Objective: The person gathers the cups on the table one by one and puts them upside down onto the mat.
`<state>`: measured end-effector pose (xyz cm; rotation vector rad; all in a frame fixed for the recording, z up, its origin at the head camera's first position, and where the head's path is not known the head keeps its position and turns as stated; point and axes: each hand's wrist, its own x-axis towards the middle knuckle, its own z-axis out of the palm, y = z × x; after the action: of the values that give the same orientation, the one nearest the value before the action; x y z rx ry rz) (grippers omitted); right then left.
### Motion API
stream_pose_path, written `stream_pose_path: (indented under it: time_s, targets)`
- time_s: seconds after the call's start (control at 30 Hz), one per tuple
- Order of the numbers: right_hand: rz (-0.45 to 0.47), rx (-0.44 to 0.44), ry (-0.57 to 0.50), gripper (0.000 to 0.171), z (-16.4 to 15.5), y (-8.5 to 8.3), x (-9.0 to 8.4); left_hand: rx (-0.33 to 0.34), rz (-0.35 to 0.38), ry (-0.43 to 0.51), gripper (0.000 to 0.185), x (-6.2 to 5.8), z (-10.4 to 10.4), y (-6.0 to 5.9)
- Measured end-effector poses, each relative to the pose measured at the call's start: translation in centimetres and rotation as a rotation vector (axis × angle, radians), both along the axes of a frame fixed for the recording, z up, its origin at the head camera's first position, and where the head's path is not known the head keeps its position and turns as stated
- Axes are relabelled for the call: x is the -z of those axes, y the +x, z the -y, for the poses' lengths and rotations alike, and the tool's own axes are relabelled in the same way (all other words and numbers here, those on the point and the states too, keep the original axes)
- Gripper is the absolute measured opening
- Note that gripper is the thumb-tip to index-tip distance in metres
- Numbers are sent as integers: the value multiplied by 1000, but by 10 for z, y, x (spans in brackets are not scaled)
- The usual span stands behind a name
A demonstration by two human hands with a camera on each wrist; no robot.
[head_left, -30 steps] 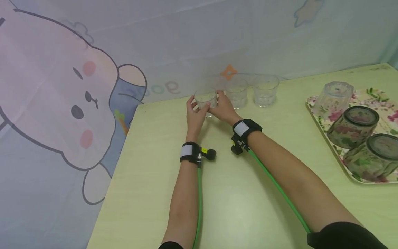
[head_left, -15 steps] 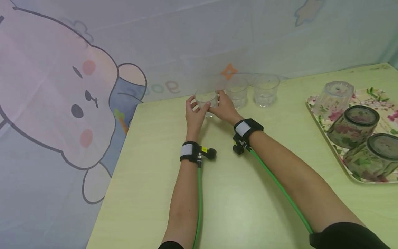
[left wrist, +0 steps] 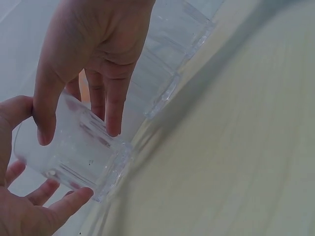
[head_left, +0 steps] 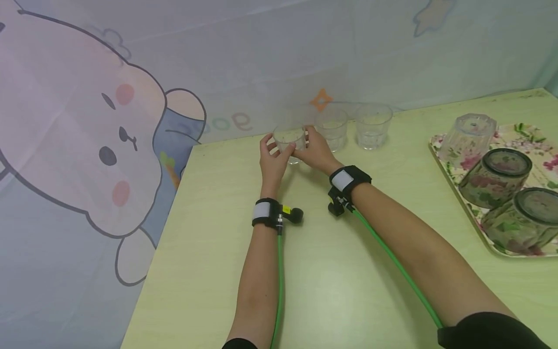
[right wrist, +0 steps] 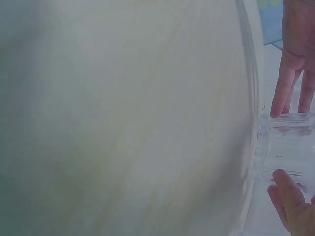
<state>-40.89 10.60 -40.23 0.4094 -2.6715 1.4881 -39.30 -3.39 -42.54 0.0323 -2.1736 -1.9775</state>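
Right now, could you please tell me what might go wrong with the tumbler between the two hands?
The right fingers are close to the middle tumbler and could knock it. The clear tumbler they share with the left fingers is near the table's back edge, so pushing might send it over.

Two clear glasses block the back edge of the counter beside the held glass; passage lies between them and the floral tray, and along the counter's left edge.
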Motion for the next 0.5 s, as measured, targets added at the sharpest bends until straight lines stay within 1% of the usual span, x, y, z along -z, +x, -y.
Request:
stream_pose_path:
  time_s: [0.13, 0.27, 0.5]
  targets:
    - [-3, -1, -4, 80, 0, 1, -4, -2, -10, -20, 73, -4, 0, 1]
    - [-9, -5, -6, 80, 0, 2, -7, -10, -6, -45, 71, -8, 1, 2]
    - [-50, -3, 27, 79, 0, 5, -14, -15, -24, -61, 70, -18, 3, 5]
